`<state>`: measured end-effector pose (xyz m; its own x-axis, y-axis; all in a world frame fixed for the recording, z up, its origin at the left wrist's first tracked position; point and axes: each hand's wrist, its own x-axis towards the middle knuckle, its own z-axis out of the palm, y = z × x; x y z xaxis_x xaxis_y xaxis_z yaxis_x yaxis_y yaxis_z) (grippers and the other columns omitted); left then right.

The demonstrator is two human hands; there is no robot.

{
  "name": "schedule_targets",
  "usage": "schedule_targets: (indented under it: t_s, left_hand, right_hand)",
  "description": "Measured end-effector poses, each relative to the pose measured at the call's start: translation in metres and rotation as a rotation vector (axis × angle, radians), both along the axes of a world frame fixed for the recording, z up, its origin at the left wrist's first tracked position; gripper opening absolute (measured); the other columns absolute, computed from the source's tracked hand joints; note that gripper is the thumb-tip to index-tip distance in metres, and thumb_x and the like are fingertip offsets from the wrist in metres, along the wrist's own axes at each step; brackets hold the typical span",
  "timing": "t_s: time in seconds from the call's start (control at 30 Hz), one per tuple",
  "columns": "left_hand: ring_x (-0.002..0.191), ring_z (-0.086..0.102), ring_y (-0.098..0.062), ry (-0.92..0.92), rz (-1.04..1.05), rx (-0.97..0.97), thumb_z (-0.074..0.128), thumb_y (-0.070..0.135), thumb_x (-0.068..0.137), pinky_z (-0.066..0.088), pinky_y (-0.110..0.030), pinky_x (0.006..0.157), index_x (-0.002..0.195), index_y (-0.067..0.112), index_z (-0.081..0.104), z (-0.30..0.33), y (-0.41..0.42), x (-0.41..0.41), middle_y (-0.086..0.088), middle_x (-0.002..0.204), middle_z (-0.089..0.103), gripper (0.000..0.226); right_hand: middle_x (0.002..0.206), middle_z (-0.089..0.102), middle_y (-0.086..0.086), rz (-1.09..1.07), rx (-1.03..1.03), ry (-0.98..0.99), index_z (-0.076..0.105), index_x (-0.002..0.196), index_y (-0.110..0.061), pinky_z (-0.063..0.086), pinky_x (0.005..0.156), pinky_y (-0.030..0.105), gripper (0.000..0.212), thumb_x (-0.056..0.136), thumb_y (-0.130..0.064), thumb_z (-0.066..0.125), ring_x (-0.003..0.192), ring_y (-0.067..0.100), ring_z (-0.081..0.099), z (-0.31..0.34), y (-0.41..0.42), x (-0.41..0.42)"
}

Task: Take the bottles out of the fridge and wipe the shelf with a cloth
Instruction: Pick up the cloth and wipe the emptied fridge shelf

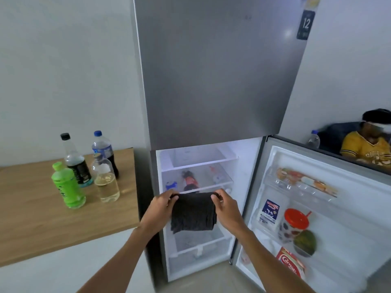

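Observation:
A dark grey cloth (193,212) hangs folded between my two hands in front of the open lower fridge compartment. My left hand (159,210) pinches its top left corner and my right hand (227,208) pinches its top right corner. Behind the cloth a glass shelf (220,173) shows several small items lying on it. Several bottles stand on the wooden counter (31,218) to the left: a green one (67,187), a black-capped dark one (76,163), a blue-capped cola one (103,151) and a clear one with pale liquid (106,182).
The fridge door (317,208) stands open to the right, with a milk carton (269,210), a red-lidded jar (293,225) and packets in its racks. A person in a yellow shirt (368,149) sits beyond the door. The grey upper door (215,70) is closed.

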<state>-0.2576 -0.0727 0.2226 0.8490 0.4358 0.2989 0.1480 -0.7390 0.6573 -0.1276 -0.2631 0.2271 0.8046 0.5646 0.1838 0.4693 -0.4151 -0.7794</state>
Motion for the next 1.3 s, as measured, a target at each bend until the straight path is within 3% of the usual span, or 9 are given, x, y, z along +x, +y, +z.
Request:
schedule_targets:
  t_s: [0.23,0.43,0.63,0.77,0.87,1.03,1.13,1.23,1.3]
  left_hand:
    - [0.092,0.058,-0.005,0.051,-0.082,-0.062,0.045,0.033,0.097,0.05,-0.033,0.086,0.099,0.035,0.059,-0.056,-0.005,0.097,0.011,0.098,0.064,0.014]
    - [0.095,0.055,-0.002,0.102,-0.082,-0.047,0.042,0.038,0.096,0.044,-0.02,0.085,0.1,0.04,0.057,-0.121,0.016,0.188,0.014,0.098,0.06,0.015]
    - [0.078,0.056,0.008,0.086,-0.127,0.046,0.05,0.028,0.095,0.04,-0.009,0.067,0.094,0.04,0.056,-0.164,0.049,0.283,0.025,0.081,0.056,0.014]
    - [0.074,0.056,0.004,0.025,-0.123,0.054,0.051,0.022,0.096,0.04,-0.008,0.068,0.097,0.025,0.064,-0.189,0.067,0.339,0.016,0.082,0.059,0.014]
    - [0.08,0.059,-0.003,0.031,-0.079,0.039,0.048,0.026,0.096,0.045,-0.019,0.072,0.1,0.027,0.064,-0.214,0.086,0.376,0.01,0.087,0.065,0.016]
    - [0.082,0.061,-0.014,0.026,0.055,0.079,0.05,0.028,0.095,0.05,-0.032,0.078,0.101,0.025,0.066,-0.243,0.119,0.438,0.002,0.092,0.068,0.017]
    - [0.087,0.062,-0.019,0.016,0.154,0.036,0.052,0.03,0.093,0.052,-0.037,0.083,0.093,0.027,0.068,-0.254,0.14,0.472,0.001,0.092,0.069,0.016]
    - [0.093,0.061,-0.018,-0.037,0.19,-0.019,0.052,0.029,0.093,0.052,-0.041,0.086,0.093,0.029,0.068,-0.268,0.152,0.488,0.003,0.093,0.069,0.015]
    - [0.098,0.06,-0.018,-0.057,0.203,-0.049,0.048,0.034,0.095,0.05,-0.04,0.089,0.1,0.026,0.065,-0.274,0.151,0.483,0.004,0.1,0.067,0.019]
  right_hand:
    - [0.095,0.067,-0.004,-0.101,-0.037,0.056,0.061,0.106,-0.017,0.052,0.08,0.026,0.021,0.098,-0.032,0.048,0.089,0.014,0.063,-0.051,-0.018,0.083]
    - [0.094,0.067,-0.011,-0.21,0.035,0.148,0.064,0.101,-0.022,0.047,0.073,0.013,0.016,0.097,-0.03,0.05,0.087,0.001,0.061,-0.114,0.006,0.169]
    - [0.087,0.068,-0.016,-0.354,0.165,0.145,0.068,0.099,-0.025,0.051,0.074,0.021,0.015,0.094,-0.03,0.054,0.082,-0.003,0.061,-0.176,0.042,0.251]
    - [0.08,0.063,-0.017,-0.459,0.206,0.108,0.068,0.1,-0.026,0.049,0.071,0.026,0.016,0.094,-0.031,0.054,0.076,0.002,0.06,-0.209,0.077,0.301]
    - [0.088,0.068,-0.009,-0.503,0.217,0.053,0.069,0.103,-0.025,0.054,0.075,0.029,0.018,0.095,-0.032,0.055,0.082,0.012,0.063,-0.228,0.103,0.333]
    - [0.097,0.072,-0.003,-0.545,0.183,-0.023,0.069,0.106,-0.024,0.046,0.072,0.023,0.021,0.095,-0.032,0.053,0.09,0.019,0.066,-0.253,0.152,0.396]
    - [0.107,0.067,-0.002,-0.554,0.256,-0.025,0.066,0.115,-0.022,0.039,0.066,0.001,0.023,0.095,-0.024,0.055,0.098,0.017,0.064,-0.259,0.179,0.423]
    - [0.126,0.054,0.001,-0.439,0.287,-0.171,0.057,0.129,-0.021,0.039,0.093,0.008,0.034,0.096,-0.019,0.052,0.116,0.013,0.053,-0.272,0.192,0.413]
    - [0.138,0.05,0.001,-0.245,0.058,-0.365,0.052,0.134,-0.024,0.037,0.107,0.025,0.037,0.098,-0.027,0.044,0.13,0.015,0.044,-0.294,0.192,0.391]
